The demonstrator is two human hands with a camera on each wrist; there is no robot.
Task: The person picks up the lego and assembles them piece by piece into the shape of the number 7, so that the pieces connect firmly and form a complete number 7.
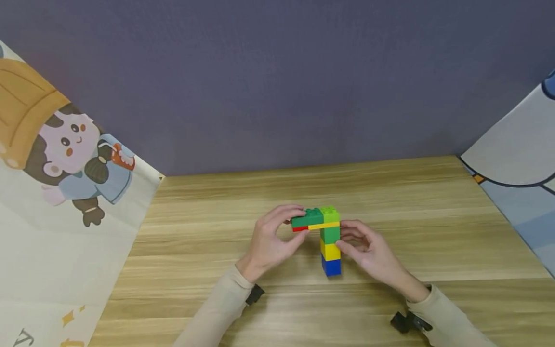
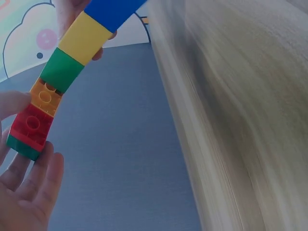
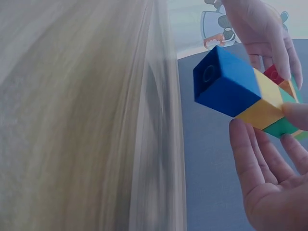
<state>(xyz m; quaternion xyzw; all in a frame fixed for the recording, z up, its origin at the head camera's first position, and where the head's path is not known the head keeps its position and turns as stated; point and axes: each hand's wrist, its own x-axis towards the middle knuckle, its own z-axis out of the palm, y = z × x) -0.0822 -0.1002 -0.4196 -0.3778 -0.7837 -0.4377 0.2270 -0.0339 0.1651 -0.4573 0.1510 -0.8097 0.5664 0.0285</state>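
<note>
Both hands hold one toy-brick build. Its upright column has a blue brick [image 1: 331, 267] at the bottom, then a yellow brick [image 1: 332, 252] and a green brick [image 1: 331, 235]. Across the top, a thin yellow-orange piece [image 1: 325, 225] and a thin red piece [image 2: 32, 122] reach leftward, under a dark green brick [image 1: 309, 220] and a lime brick [image 1: 331, 215]. My left hand [image 1: 273, 236] pinches the arm's outer end between thumb and fingers. My right hand [image 1: 370, 250] grips the column around its yellow and green bricks. The blue brick's hollow underside shows in the right wrist view, off the table.
A wood-grain table [image 1: 195, 241] lies beneath the hands, with a grey-blue panel [image 1: 303, 96] rising behind it. Cartoon-printed sheets [image 1: 52, 255] stand at the left and right sides. Small black devices [image 1: 255, 294] sit on both wrists.
</note>
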